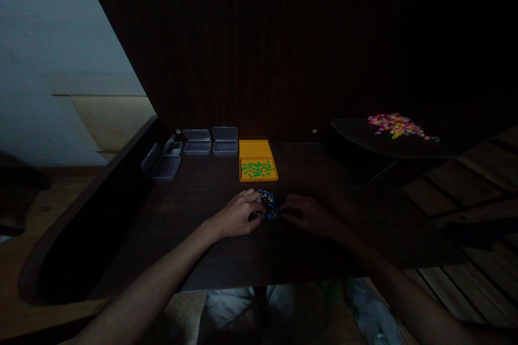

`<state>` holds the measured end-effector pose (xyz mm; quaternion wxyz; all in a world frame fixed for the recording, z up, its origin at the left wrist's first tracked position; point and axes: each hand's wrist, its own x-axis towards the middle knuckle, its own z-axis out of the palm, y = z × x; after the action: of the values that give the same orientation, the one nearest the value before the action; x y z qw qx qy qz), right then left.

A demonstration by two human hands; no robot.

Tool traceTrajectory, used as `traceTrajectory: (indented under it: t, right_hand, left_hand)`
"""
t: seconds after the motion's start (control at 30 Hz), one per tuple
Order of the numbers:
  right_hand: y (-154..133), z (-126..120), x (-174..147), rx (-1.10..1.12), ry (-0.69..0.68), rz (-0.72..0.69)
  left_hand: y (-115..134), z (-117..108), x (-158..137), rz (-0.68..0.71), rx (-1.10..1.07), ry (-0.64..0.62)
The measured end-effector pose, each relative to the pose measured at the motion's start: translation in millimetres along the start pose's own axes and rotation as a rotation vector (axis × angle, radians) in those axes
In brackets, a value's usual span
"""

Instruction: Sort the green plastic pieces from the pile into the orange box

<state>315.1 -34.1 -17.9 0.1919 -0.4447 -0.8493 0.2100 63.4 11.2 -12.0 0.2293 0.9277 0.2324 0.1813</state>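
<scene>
A small pile of blue and yellow pieces (270,205) lies on the dark tabletop between my two hands. My left hand (242,213) rests at the pile's left side, fingers curved and the thumb apart from the index finger. A few pieces show by its fingertips. On the other side, my right hand (309,215) is in deep shadow, its fingers bent toward the pile with a gap above the thumb. I see nothing held in either hand. Just beyond the pile stands an open yellow case (258,178) with green pieces (257,168) spread in its tray.
Open clear plastic boxes stand at the back left, including one box (225,146) beside the yellow case and another (165,167) near the left side panel (93,215). Pink, yellow and orange pieces (399,125) are heaped on a dark shelf (356,137) at the right.
</scene>
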Motion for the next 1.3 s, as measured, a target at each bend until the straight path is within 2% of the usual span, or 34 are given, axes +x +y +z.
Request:
traceTrajectory:
  t: [0.2, 0.43, 0.7, 0.87, 1.07, 1.3]
  right_hand:
    - [2, -1, 0, -0.021, 0.014, -0.003]
    - [1, -18, 10, -0.023, 0.088, 0.002]
    - [16, -31, 56, 0.042, 0.196, -0.035]
    - [36, -28, 92, -0.017, 0.255, 0.021]
    - [49, -26, 115, -0.043, 0.191, 0.095]
    - [51, -18, 120, -0.039, 0.13, 0.065]
  left_hand:
    - [-1, -2, 0, 0.004, 0.03, -0.018]
    - [-1, -2, 0, 0.02, -0.001, -0.019]
    - [-1, -2, -1, 0.013, 0.003, -0.035]
    - [0, 0, 0, -0.01, 0.0, -0.045]
    - [1, -1, 0, -0.009, -0.002, -0.056]
    - [2, -1, -1, -0.002, -0.009, -0.054]
